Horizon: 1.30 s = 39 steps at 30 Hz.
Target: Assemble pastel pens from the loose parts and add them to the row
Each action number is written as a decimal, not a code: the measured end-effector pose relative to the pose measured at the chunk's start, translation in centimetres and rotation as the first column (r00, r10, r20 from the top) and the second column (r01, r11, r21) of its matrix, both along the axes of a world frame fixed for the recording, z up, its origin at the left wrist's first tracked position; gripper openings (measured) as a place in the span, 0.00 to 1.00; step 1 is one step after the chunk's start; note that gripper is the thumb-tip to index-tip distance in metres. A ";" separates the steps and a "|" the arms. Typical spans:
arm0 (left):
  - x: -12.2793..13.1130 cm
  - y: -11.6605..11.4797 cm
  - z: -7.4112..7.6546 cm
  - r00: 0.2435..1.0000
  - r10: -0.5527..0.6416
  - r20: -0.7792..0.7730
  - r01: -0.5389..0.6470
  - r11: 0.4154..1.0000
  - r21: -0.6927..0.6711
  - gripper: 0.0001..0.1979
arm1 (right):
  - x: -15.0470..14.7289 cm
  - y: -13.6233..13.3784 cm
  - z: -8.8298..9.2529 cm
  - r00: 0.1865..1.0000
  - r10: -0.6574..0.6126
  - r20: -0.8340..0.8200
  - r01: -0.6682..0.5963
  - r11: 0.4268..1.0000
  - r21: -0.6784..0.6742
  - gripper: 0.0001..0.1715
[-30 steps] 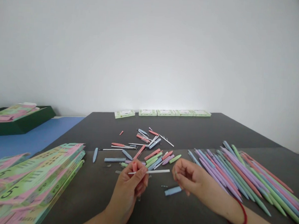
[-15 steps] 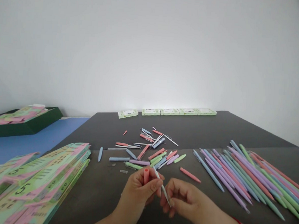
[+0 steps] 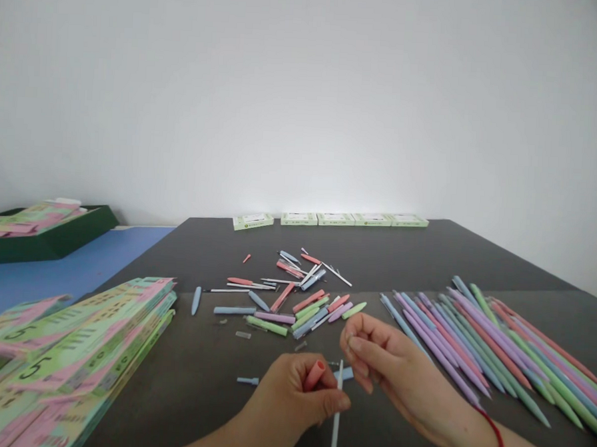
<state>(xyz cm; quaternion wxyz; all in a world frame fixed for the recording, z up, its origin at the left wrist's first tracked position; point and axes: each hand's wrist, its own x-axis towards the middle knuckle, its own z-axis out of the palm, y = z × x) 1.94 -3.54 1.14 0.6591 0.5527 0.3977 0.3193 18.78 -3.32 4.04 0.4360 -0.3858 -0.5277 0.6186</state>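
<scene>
My left hand is closed around a coral pen barrel, whose open end points up. The same hand pinches a white pen refill that stands nearly upright, its lower end running out of view at the bottom. To the right and slightly higher, my right hand has thumb and fingertips pressed together; whatever they hold is hidden or too small to make out. A blue pen part lies on the table behind the left hand, partly covered. Another small blue piece lies left of that hand.
Loose pen barrels, tips and refills are scattered mid-table. A spread of pastel pens lies at right. Printed packs are stacked at left. Several pale green boxes line the back edge. A dark green tray stands far left.
My right hand has left the refill and moved up and forward, over where a coral pen tip lay. My left hand has lowered slightly, keeping the barrel and refill, which is now more upright.
</scene>
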 end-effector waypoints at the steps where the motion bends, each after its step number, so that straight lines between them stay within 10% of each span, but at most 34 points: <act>1: 0.0 -0.1 0.1 1.000 -0.007 -0.002 0.007 1.000 0.003 0.16 | 0.0 0.0 -0.1 1.000 0.011 0.006 -0.011 1.000 0.003 0.10; 39: -0.5 0.2 0.2 0.998 -0.063 -0.025 0.064 0.995 0.077 0.17 | -0.6 -0.7 -0.4 0.933 0.172 0.316 -0.184 0.983 0.007 0.09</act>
